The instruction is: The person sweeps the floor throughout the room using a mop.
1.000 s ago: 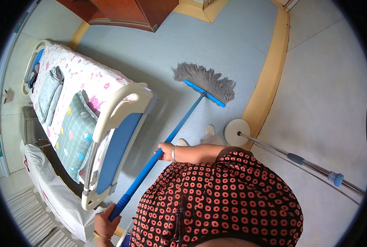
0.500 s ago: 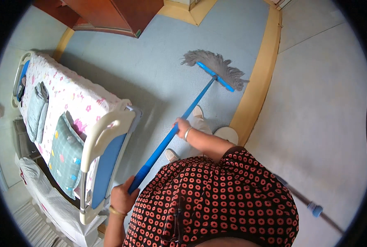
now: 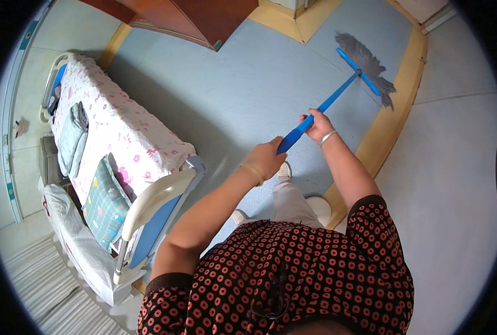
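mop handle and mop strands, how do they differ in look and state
The mop handle is blue, long and narrow; the mop strands are grey, shaggy and fanned out. The left hand and right hand grip the mop handle, while neither hand touches the mop strands. Both are joined to the blue crossbar.

The left hand (image 3: 268,158) holds the top end of a mop with a long, round blue stick (image 3: 337,95). The right hand (image 3: 317,126) holds the same stick farther down. A shiny silver bracelet (image 3: 327,137) is on the right wrist. The fluffy grey string mop head (image 3: 369,62) lies on the smooth pale blue floor (image 3: 226,95), near the yellow strip (image 3: 390,131) by the wall. To the left is a bed with a white, pink-flowered cover (image 3: 120,114) and a green checked pillow (image 3: 104,204). A red-brown wooden cabinet (image 3: 209,22) stands beyond it.
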### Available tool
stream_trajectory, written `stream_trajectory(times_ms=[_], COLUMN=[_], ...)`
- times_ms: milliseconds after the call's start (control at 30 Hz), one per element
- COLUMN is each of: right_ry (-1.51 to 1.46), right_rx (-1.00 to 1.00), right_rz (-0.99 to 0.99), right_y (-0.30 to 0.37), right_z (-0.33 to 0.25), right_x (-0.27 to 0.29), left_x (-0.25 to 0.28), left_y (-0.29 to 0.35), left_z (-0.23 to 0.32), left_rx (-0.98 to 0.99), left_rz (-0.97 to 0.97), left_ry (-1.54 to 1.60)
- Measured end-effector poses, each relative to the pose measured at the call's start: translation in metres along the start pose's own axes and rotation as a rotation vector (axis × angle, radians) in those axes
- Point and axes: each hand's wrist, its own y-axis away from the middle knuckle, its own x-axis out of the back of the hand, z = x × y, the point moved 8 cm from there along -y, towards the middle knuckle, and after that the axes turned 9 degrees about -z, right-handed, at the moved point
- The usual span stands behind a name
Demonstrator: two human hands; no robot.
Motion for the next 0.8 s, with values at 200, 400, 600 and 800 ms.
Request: stream_trajectory(times_ms=[200, 400, 600, 800], right_ry=[-0.032, 0.095, 0.291, 0.540], right_rx=[-0.129, -0.669, -0.989, -0.897], right_rz=[0.028, -0.147, -0.252, -0.313], right_y=[-0.039, 0.055, 0.131, 0.090], right_z=[0.050, 0.253, 0.342, 0.352], right_x=[0.003, -0.057, -0.126, -0.160], left_x=[0.038, 0.055, 0.071, 0.105], left_y=[0.124, 0.311, 0.413, 0.410], left_z=[-0.037, -0.061, -0.028, -0.064], left_rx=[0.192, 0.651, 1.020, 0.916], left_rz=[-0.066, 0.195, 0.643, 0.980], left_ry=[-0.012, 0.249, 0.462, 0.245])
